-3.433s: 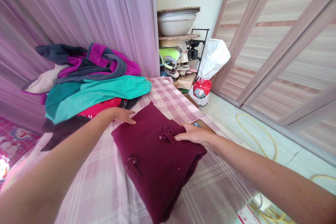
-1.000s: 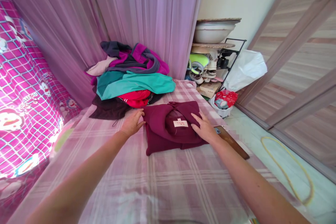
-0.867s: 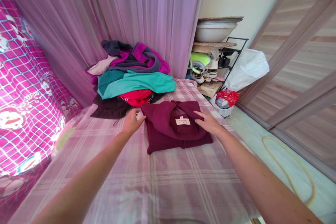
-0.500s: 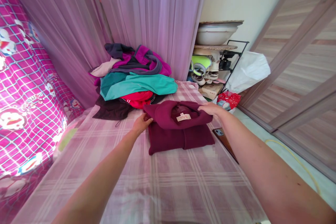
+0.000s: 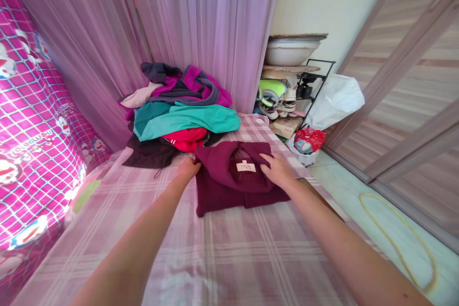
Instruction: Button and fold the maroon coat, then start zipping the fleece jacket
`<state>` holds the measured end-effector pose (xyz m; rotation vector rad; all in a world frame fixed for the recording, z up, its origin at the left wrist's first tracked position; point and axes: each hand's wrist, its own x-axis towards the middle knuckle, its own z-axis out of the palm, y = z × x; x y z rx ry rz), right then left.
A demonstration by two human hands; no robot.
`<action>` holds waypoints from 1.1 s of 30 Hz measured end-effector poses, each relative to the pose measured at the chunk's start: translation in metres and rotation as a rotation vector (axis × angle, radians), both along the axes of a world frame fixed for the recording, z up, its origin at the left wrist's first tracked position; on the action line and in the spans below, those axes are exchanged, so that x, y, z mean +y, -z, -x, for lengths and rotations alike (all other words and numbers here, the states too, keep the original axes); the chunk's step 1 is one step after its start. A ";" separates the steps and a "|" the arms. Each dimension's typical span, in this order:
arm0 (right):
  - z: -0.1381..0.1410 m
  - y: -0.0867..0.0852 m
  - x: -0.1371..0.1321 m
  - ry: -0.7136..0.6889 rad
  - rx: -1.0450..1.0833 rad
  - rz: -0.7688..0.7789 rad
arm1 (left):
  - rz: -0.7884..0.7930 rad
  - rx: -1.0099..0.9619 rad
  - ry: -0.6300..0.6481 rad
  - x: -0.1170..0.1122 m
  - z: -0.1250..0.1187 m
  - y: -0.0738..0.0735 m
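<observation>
Plaid sheet [image 5: 236, 258] covers the surface, and on it the left hand [image 5: 188, 167] meets the left edge of a maroon top [image 5: 229, 184], fingers curled in and apparently closed on the fabric. The right hand [image 5: 278, 170] is loosely open, thumb and forefinger parted, fingertips on the right side of the collar [image 5: 219, 165].

Half a second ago the right hand gripped the outer edge and the collar sat farther back; now it comes down lower over the folded body, the label [image 5: 245, 167] facing up. To judge by that, the bundle is being straightened, with its main folds already made.

Just beyond the top, a clothes pile [image 5: 186, 119] slumps against a lilac curtain [image 5: 201, 24]. Pink printed cloth [image 5: 32, 129] hangs at the left. Past the sheet's far end stand a rack [image 5: 319, 61] with shoes [image 5: 289, 103], a basin [image 5: 292, 52], a white bag [image 5: 337, 103] and, farther right, a wardrobe [image 5: 405, 81]. Yellow cord [image 5: 434, 265] loops on the floor.
</observation>
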<state>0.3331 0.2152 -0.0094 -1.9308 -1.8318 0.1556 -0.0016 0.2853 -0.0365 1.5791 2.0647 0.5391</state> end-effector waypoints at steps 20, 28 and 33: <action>0.009 0.053 -0.068 0.073 -0.084 -0.097 | -0.532 0.132 0.204 -0.027 -0.009 -0.019; 0.012 0.045 -0.053 0.086 -0.034 -0.113 | -0.585 0.394 0.911 -0.068 -0.016 -0.037; 0.015 0.046 -0.055 0.095 -0.068 -0.090 | -0.682 0.223 1.025 -0.075 -0.011 -0.048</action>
